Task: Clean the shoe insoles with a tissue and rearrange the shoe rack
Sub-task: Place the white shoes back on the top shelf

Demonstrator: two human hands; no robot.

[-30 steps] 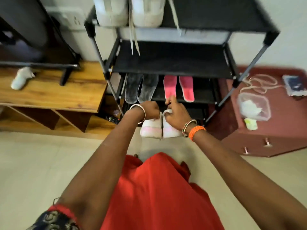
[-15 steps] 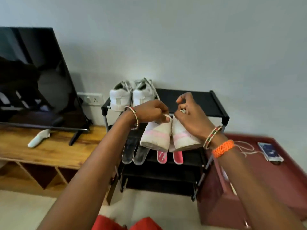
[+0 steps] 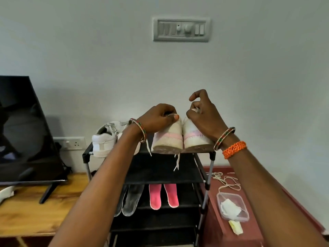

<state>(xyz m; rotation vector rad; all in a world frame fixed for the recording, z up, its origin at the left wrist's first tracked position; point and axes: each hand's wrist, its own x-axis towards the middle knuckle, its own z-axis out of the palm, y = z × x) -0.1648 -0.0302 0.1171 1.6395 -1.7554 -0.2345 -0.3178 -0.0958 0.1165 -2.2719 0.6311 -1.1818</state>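
A pair of small white-and-pink shoes stands on the top shelf of the black shoe rack (image 3: 212,154), heels toward me. My left hand (image 3: 158,118) pinches the heel top of the left shoe (image 3: 169,138). My right hand (image 3: 203,111) grips the heel top of the right shoe (image 3: 194,138), its index finger lifted. A white sneaker pair (image 3: 104,141) sits to the left on the same shelf. Two grey insoles (image 3: 131,200) and two pink insoles (image 3: 163,196) lean on a lower shelf.
A television (image 3: 23,131) stands on a wooden cabinet (image 3: 35,211) to the left. On the maroon cabinet (image 3: 224,234) at right lie a clear plastic box holding tissue (image 3: 232,206), loose laces (image 3: 227,180) and a yellow scrap (image 3: 235,227). A switch panel (image 3: 181,29) is on the wall.
Both hands lifted the white-and-pink shoes from the floor up to the rack's top shelf; the view has tilted up from the floor to the wall.
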